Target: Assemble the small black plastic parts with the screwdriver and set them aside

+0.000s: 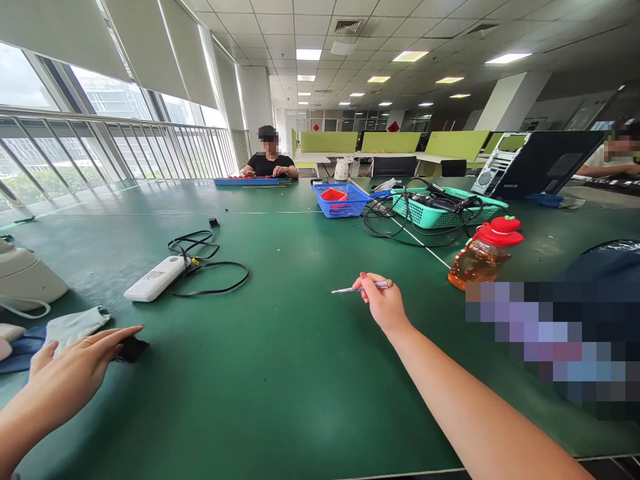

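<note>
- One tool (pixel 384 285) sits pinched in your right hand (pixel 386 307), thumb and fingers closed on it, tip pointing left over the table (pixel 280 387); that grip probably suits fine control.
- Your left hand (pixel 75 367) stretches its fingers over a black item (pixel 134 351); whether they grip it, I cannot tell.
- Beyond it lies the power bank (pixel 157 279), cable (pixel 240 267) loosely looped, likely for slack.

Gear dots a broad green table (pixel 280 387): blue and white fabric (pixel 75 325) and a small black item (pixel 133 349) at near left, a white power bank (pixel 156 280) with a looped black cable (pixel 248 272) farther back. Across the far side sit a long blue tray (pixel 247 181), a blue basket (pixel 341 209) and a teal basket (pixel 435 219), dark cords (pixel 440 199) spilling from it. A red-topped bottle (pixel 480 257) and a computer case (pixel 545 163) occupy the right.
</note>
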A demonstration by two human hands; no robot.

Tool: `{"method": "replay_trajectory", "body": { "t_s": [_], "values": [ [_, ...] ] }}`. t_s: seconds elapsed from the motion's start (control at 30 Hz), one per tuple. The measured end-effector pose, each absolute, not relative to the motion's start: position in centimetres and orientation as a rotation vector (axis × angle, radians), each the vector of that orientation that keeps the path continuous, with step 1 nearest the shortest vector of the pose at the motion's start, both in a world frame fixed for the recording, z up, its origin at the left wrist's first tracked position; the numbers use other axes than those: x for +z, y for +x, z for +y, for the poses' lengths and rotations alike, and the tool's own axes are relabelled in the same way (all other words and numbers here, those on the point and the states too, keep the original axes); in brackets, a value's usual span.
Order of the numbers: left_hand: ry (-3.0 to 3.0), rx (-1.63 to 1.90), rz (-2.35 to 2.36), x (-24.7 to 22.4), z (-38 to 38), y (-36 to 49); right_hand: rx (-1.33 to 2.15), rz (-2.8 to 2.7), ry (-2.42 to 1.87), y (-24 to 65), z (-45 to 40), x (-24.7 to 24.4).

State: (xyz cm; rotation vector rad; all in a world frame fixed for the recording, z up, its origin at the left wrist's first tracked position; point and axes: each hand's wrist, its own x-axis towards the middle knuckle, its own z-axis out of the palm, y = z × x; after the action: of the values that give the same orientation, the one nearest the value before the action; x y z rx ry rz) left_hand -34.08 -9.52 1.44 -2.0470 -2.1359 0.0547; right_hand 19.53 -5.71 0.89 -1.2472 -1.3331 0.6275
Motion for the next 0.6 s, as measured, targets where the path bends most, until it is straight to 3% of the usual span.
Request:
{"method": "replay_trajectory", "body": {
  "t_s": [0.6],
  "values": [
    [-2.073, 0.013, -2.054, 0.58, -9.48, -34.78, 0.628, -1.349, -1.236, 19.38, -5.87, 1.12]
  ]
}}
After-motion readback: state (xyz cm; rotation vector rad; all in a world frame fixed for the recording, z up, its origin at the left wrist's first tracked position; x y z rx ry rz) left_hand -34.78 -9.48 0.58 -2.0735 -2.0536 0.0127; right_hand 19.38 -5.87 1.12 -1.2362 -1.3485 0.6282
